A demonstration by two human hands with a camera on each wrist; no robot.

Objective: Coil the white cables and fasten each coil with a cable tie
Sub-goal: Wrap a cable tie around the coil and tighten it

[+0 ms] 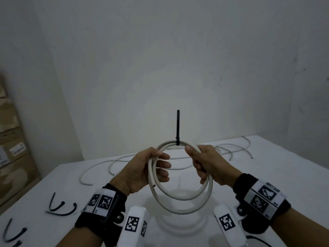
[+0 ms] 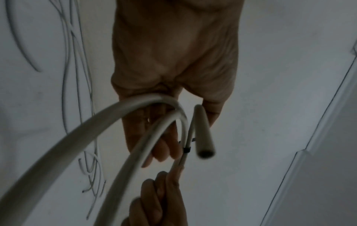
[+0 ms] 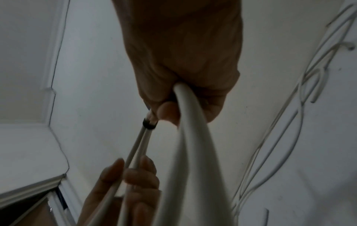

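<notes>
Wrist-worn marker bands (image 1: 101, 202) sit nearest the head camera, at 7 and 5 o'clock of the view. Between them the coil (image 1: 179, 177) of white cable is held upright above the table (image 1: 267, 166), clear of the surface, probably so both turns stay aligned and open to inspection.

Left hand (image 1: 149, 168): fingers curled round the coil at its 9 o'clock side, where the cut cable end (image 1: 154, 185) points downward just below the grip. Holding at this point likely keeps the free end from springing out.

Right hand (image 1: 204, 164): fingers and thumb wrapped round both turns at the 2 o'clock side.

Cable tie (image 1: 178, 129): black, cinched round the turns at 12 o'clock of the coil, between the two hands, tail standing upright. This coil appears fastened.

Loose white cables (image 1: 222, 150) lie on the table beyond the hands, uncoiled. Spare black ties (image 1: 60, 208) lie at 8 o'clock, within reach of the left hand.

Judgement: set this coil aside and start on the next cable.
</notes>
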